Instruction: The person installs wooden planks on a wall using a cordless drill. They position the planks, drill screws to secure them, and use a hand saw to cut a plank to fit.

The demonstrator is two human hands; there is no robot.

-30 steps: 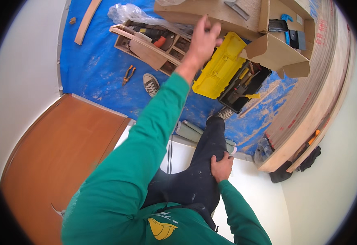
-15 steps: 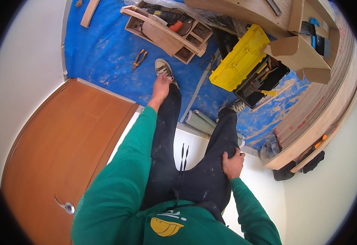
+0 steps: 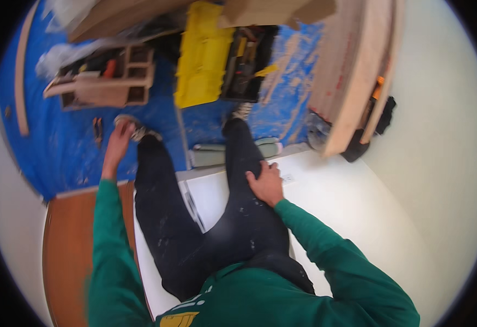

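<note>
My left hand [image 3: 119, 140] reaches down to the grey-and-white sneaker [image 3: 132, 126] on my left foot, and its fingertips overlap the shoe; blur hides whether they grip anything. Just left of that hand, orange-handled pliers [image 3: 97, 131] lie on the blue sheet. On my dark right trouser leg [image 3: 242, 150] rests my right hand [image 3: 267, 185], thumb and fingers apart around the knee area, holding no tool.
A wooden tool tote [image 3: 136, 86] with tools stands ahead on the blue sheet [image 3: 64, 152]. Right of it are an opened yellow-lidded toolbox [image 3: 203, 60] and stacked boards [image 3: 334, 71]. Green rolls [image 3: 208, 157] lie between my legs. A brown door [image 3: 69, 240] is at left.
My view has swung right, so the floor things appear farther left and upright. My left hand has shifted slightly toward the shoe's left side; my right hand stays on my leg.
</note>
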